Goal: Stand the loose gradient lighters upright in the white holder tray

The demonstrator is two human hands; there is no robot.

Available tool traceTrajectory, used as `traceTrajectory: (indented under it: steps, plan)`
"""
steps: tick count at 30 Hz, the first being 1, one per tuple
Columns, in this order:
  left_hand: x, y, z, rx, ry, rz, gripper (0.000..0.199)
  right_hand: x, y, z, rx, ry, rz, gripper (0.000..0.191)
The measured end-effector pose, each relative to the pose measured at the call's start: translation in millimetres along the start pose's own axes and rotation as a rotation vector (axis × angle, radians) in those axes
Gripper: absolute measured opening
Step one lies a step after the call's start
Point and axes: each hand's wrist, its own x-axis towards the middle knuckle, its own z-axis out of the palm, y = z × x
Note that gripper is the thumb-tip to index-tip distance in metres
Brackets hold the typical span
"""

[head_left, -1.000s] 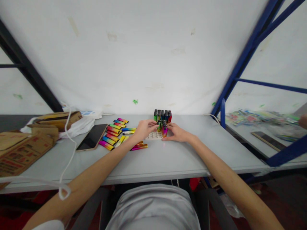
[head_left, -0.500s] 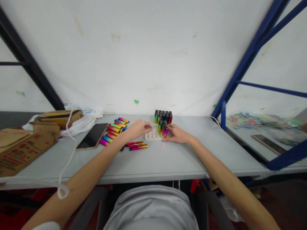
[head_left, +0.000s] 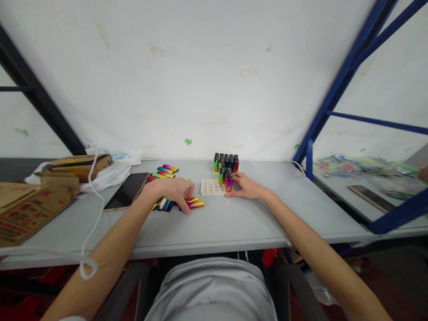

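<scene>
Loose lighters (head_left: pixel 196 204) spread under and beside left hand (head_left: pixel 175 190), fingers half-curled; any hold hidden. Upright lighters (head_left: pixel 229 183) seated at right end of white tray (head_left: pixel 210 188), right hand (head_left: pixel 246 186) cupped beside them, grip unclear; could be toppled if tray is knocked.

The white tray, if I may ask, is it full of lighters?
No, the white tray has empty holes left of its standing lighters.

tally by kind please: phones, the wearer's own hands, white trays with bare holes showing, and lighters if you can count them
Phones: 2 (left phone, far right phone)
Own hands: 2 (left hand, right hand)
White tray with bare holes: 1
Lighters: no sure count; lying lighters are partly hidden, standing lighters overlap
Total without lighters: 5
</scene>
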Motion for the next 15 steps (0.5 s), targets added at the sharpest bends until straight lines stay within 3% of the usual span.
traceTrajectory:
  steps: [7, 15]
  plan:
    - [15, -14, 1.9, 0.008, 0.106, 0.067, 0.030, 1, 0, -1, -0.012, -0.013, -0.004, 0.059]
    - [8, -24, -4.6, -0.291, 0.154, 0.142, 0.024, 1, -2, -3, -0.001, -0.015, -0.011, 0.058]
